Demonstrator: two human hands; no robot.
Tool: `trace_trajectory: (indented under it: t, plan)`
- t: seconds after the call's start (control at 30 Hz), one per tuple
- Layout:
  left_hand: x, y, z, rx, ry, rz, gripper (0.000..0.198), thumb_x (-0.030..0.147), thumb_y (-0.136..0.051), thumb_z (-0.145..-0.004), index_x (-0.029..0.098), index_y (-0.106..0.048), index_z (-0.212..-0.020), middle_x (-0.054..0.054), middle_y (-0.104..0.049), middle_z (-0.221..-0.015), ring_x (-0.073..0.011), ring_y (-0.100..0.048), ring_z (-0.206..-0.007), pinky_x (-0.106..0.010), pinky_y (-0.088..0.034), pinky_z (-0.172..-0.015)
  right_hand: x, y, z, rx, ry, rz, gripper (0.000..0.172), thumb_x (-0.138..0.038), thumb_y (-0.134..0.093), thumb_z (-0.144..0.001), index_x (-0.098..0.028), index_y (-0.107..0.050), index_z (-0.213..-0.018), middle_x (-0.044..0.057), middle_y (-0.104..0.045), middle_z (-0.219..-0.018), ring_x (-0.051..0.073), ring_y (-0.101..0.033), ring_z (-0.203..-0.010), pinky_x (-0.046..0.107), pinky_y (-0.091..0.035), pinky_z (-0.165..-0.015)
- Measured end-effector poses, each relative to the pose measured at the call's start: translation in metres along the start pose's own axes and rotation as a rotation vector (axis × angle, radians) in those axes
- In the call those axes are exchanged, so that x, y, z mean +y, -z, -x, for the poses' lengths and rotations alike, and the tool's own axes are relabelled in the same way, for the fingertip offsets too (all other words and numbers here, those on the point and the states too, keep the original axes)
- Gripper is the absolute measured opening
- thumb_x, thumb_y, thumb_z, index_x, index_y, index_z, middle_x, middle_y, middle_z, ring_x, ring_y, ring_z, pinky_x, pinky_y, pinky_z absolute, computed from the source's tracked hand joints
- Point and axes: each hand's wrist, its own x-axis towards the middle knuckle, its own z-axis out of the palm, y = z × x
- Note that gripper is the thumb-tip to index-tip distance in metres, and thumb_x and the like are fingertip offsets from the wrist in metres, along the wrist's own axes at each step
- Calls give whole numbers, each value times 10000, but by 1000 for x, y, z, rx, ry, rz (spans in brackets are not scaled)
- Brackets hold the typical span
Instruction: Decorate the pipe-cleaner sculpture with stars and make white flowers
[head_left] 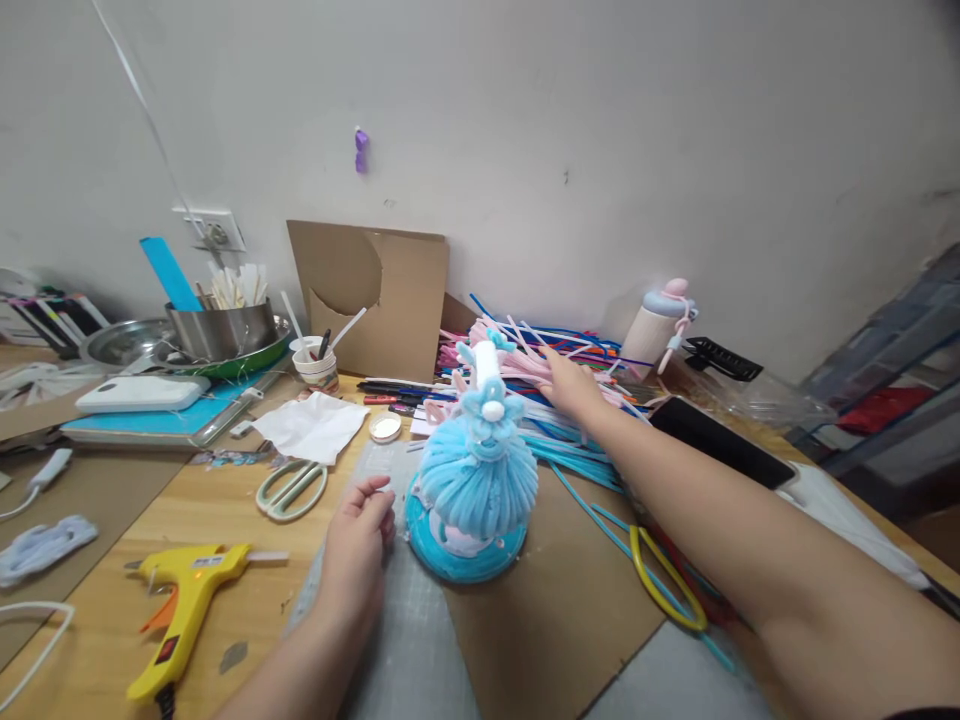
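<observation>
A light-blue doll-like figure made of fuzzy pipe cleaners [478,485] stands upright on a round turquoise base in the middle. Just left of that base is my left hand [364,520], its fingers curled in with nothing visible in them. My right hand [574,388] reaches behind the figure to the pile of coloured pipe cleaners [577,440]. Its fingers close around some pink pipe cleaners [517,362]; the fingertips are partly hidden among the stems. Blue, white, pink and red stems lie around that hand.
A yellow hot glue gun [191,600] and pale green scissors [292,490] lie at left. A grey mat [405,640] and cardboard sheet [547,620] lie below the figure. Behind are a tissue [315,425], a cup [315,362] and a bottle [649,330]; a phone [720,440] is at right.
</observation>
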Motion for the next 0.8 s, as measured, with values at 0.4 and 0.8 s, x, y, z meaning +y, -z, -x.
trace_trajectory:
  t: [0.4,0.8]
  plan:
    - [-6,4,-10,21,14,-63,342,306,-728,-595,206,-577,-885,96,-389,-476,-78,-370,-403,-179,-238,-407,62,36,-62,-120,-27,-314,331,-280,-591,-765,-141,-676,-1054,30,-729,-953,213,-659,-884,278,-495,-775]
    - [-6,4,-12,54,-96,-110,345,293,-748,-579,222,-606,-885,80,-459,-521,-77,-383,-448,-170,-276,-417,53,35,-56,-130,81,-312,439,-256,-680,-696,-189,-653,-1129,41,-683,-1115,250,-607,-1034,349,-448,-915]
